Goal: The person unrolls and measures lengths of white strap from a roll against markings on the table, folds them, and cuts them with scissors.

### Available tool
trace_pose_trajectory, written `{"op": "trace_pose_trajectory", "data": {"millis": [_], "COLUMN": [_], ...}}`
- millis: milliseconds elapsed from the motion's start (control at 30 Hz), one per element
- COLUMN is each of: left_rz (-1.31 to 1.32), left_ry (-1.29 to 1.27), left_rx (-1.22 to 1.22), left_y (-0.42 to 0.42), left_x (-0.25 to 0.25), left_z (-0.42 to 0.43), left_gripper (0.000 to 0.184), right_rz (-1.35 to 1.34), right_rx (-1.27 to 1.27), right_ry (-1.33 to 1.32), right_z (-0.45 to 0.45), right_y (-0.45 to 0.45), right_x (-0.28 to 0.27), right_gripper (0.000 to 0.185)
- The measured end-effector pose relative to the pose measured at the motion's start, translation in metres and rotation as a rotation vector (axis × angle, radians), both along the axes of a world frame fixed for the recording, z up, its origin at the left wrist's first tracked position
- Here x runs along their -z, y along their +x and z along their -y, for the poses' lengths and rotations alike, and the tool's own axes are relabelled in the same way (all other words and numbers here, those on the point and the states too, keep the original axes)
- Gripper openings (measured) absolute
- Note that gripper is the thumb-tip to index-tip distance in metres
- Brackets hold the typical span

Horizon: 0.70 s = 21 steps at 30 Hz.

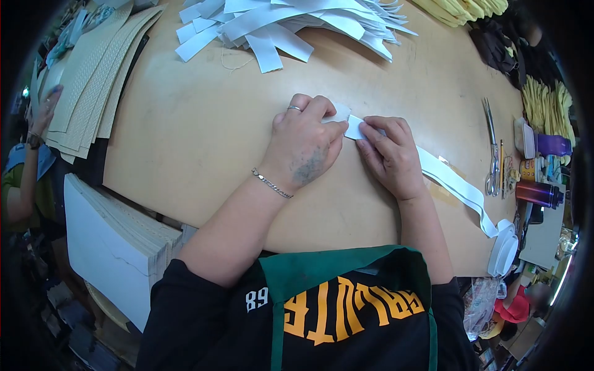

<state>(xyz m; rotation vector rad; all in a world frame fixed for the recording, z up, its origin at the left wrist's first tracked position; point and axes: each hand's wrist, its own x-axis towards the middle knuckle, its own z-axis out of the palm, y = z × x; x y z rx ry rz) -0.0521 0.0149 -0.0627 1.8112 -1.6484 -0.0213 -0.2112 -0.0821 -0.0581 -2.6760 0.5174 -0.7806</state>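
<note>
My left hand [309, 139], with a ring and a bracelet, is closed on a small translucent white piece [337, 112] near the middle of the table. Just right of it, my right hand [391, 154] pinches the end of a white strip [354, 127] between thumb and fingers. The two pieces lie close together; whether they touch is hard to tell. From under my right hand a long white band [455, 185] runs right to a loose roll [504, 250] at the table edge.
A pile of white strips [291, 28] lies at the back. Scissors [491, 148] and a pencil [501, 167] lie at right, near a purple bottle [538, 193]. Stacked sheets [117, 229] stand at left. Another person's arm [31, 167] shows at far left.
</note>
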Motion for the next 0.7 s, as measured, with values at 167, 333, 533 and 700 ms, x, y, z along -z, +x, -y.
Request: {"op": "trace_pose_trajectory", "data": {"millis": [167, 333, 533, 700], "left_rz": [-0.046, -0.053, -0.093, -0.183], "left_ry": [0.002, -0.030, -0.031, -0.057], "left_rx": [0.007, 0.017, 0.011, 0.036], "left_y": [0.0001, 0.0003, 0.0007, 0.0067], "left_x": [0.0001, 0.0017, 0.0020, 0.0068], "left_z": [0.0004, 0.0019, 0.0028, 0.0035], "left_gripper": [0.013, 0.013, 0.012, 0.010], "right_rz": [0.009, -0.014, -0.047, -0.046], "right_rx": [0.013, 0.020, 0.042, 0.035], "right_ry": [0.003, -0.017, -0.044, -0.016], "right_z": [-0.0003, -0.0025, -0.0034, -0.0004], "right_y": [0.0003, 0.0030, 0.0032, 0.0016], "right_x": [-0.0002, -0.0042, -0.0046, -0.0015], "right_gripper": [0.022, 0.023, 0.023, 0.022]}}
